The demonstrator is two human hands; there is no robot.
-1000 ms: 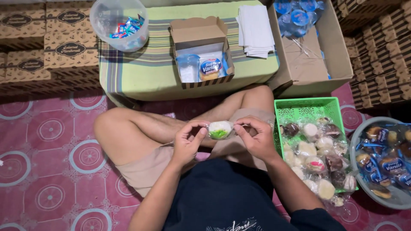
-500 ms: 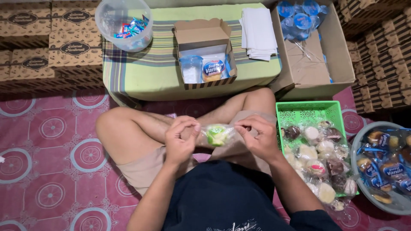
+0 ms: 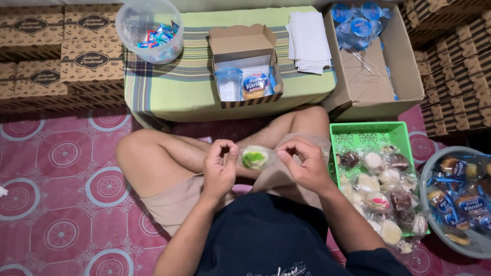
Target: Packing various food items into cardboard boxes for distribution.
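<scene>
I sit cross-legged on the floor and hold a small round cake with a green top in a clear plastic wrap (image 3: 254,157) above my lap. My left hand (image 3: 219,166) pinches the wrap's left end and my right hand (image 3: 302,162) pinches its right end. Ahead of me an open small cardboard box (image 3: 245,61) rests on a low striped cushion (image 3: 179,82); it holds a clear cup and a wrapped snack.
A green basket (image 3: 369,135) of wrapped cakes sits at my right knee, beside a grey bowl (image 3: 430,214) of packaged cakes. A clear tub (image 3: 148,28) of blue candies, a stack of white napkins (image 3: 308,41), a large carton (image 3: 378,76) with sealed water cups, and stacked brown boxes (image 3: 56,56) surround the cushion.
Both hands have kept hold of the wrapped cake and worked its ends; the cake has stayed above my lap, and the view has shifted slightly.
</scene>
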